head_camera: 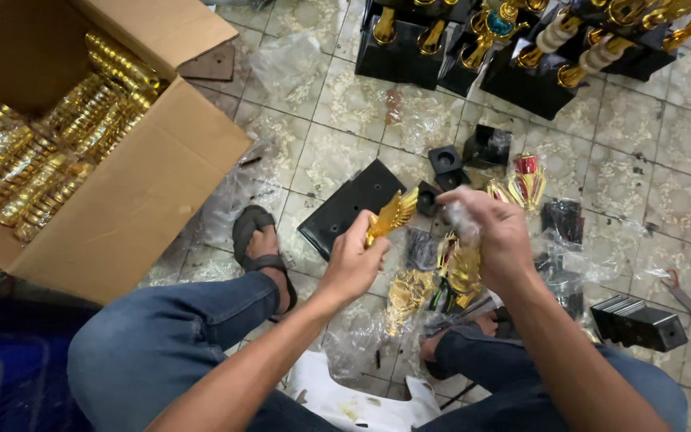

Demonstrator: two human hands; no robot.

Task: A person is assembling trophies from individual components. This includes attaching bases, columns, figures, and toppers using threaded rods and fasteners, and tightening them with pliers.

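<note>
- Gold winged ornament (392, 214): pinched at its lower end by the left hand (353, 260), wings projecting above the fingers.
- Clear plastic wrapper (459, 220): clamped in the right hand (496, 232), just right of the ornament.
- Gold trophy piece (464, 270): directly below the right hand.
- Black flat base (347, 204): beyond the left hand, on the tiled floor (665, 144).
- Cardboard box (133, 200) of gold parts (57, 148): far left of the left hand.
</note>
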